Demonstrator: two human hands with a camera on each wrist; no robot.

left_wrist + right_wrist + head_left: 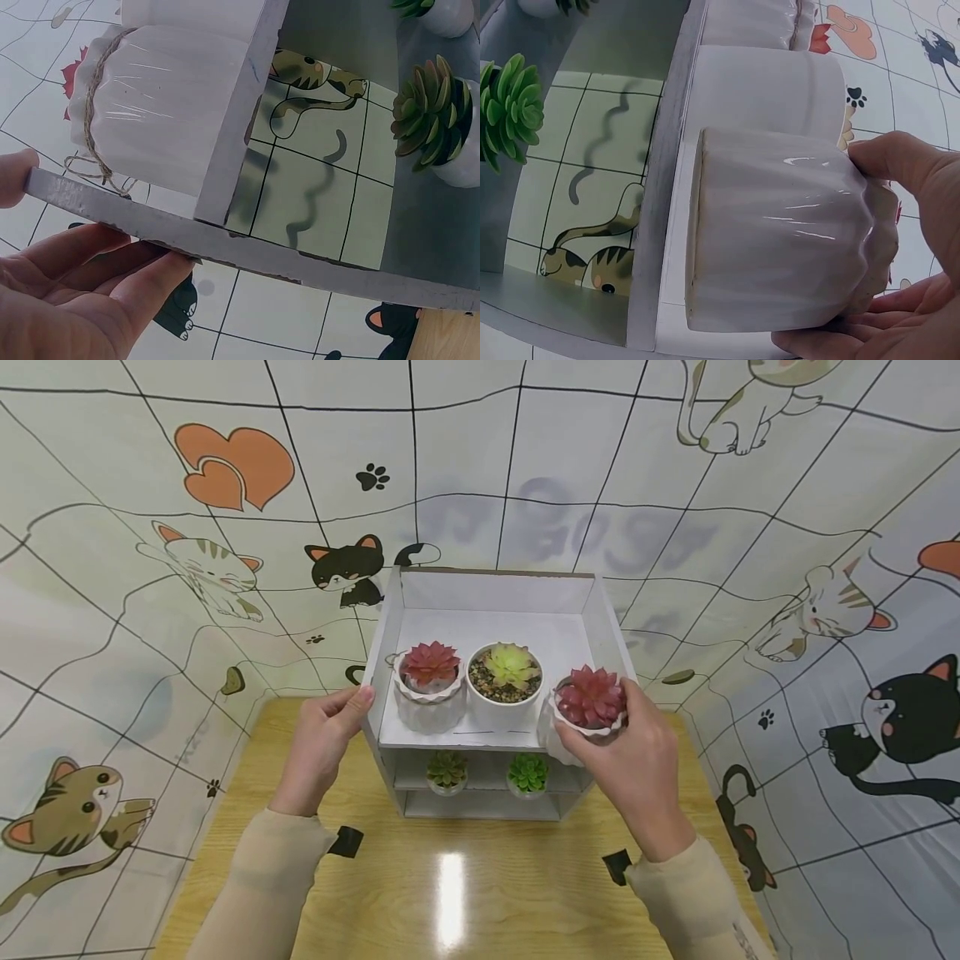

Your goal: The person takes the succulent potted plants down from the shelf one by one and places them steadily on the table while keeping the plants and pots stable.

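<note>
The left hand (322, 743) is pinching the side of the white shelf (495, 622), its thumb and fingers close together. The right hand (641, 756) is curling wide around a white pot (780, 232) with a red plant (591, 696), holding it at the top board's right end. A yellow-green plant (512, 665) is standing beside it. Little green plants (527, 772) are sitting below.
</note>
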